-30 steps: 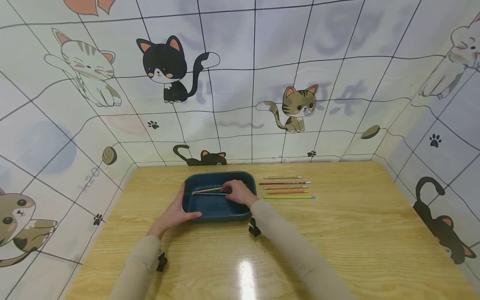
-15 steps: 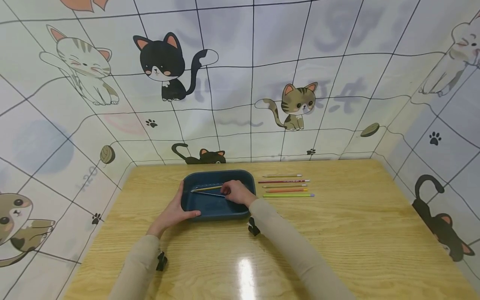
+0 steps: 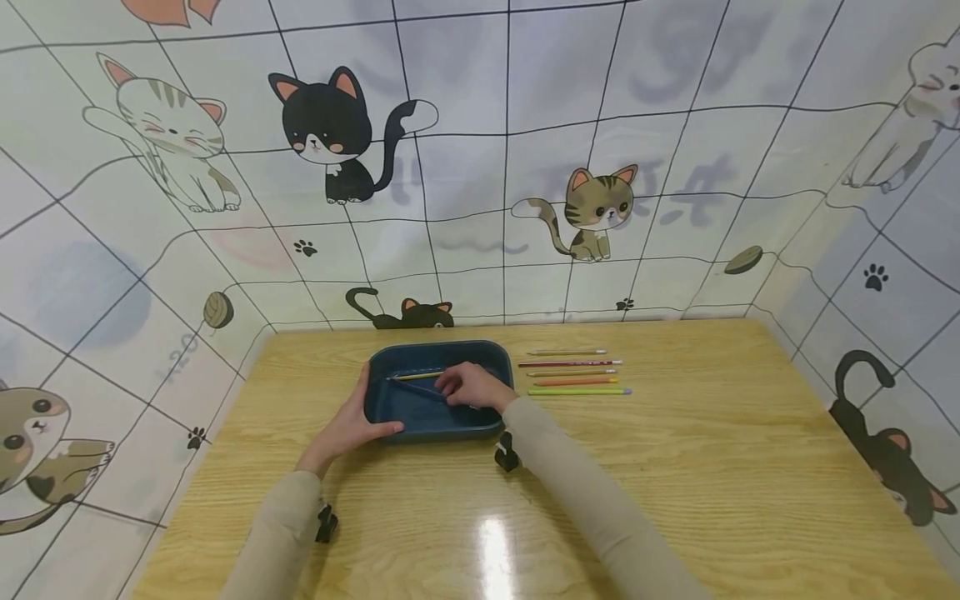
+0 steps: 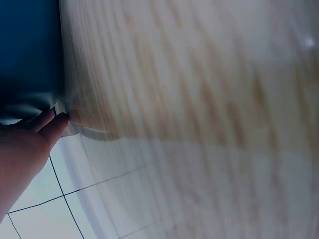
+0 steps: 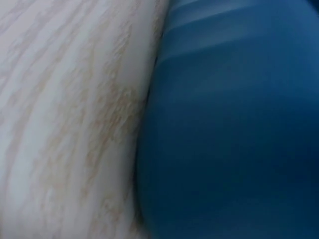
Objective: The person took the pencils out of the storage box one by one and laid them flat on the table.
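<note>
A deep blue rectangular tray sits on the table. My left hand rests against its near left corner, thumb along the front rim and fingers on the left wall. In the left wrist view, the fingertips of this hand touch the tray's outer side. Inside the tray, my right hand pinches a thin dark pencil that slants left toward a yellow pencil. Fingers cover the right ends of both pencils. The right wrist view shows only the tray's blue outer wall and table.
Right of the tray, several pencils lie in a row: a tan one, a dark red one, another tan one, an orange one and a lime green one. A cat-printed wall covering encloses the wooden table.
My right hand has shifted slightly, swinging the pencil's near end toward the front of the tray, so it slants more from the yellow pencil. The left hand stays at the tray.
</note>
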